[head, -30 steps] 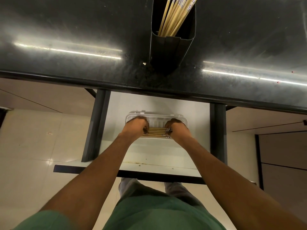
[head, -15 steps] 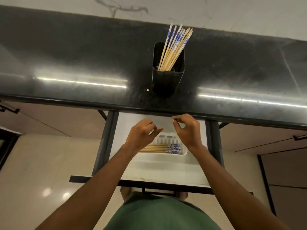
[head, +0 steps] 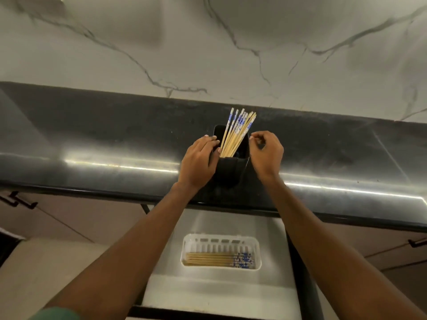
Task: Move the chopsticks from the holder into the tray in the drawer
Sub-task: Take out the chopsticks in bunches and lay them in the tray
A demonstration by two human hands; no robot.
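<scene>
At holder (head: 228, 172) left side: left hand (head: 198, 160) is gripping its wall.
At holder right side: right hand (head: 265, 153) is hovering, fingers curled; grasp indeterminate.

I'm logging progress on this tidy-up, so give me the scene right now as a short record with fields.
holder: black, upright on the counter
chopsticks in holder: several, leaning right
tray: white, in the open drawer
chopsticks in tray: a bundle lying flat, blue ends to the right
left hand: grips the holder's left side
right hand: fingers curled at the holder's right rim, no chopstick held
progress: partly done
</scene>
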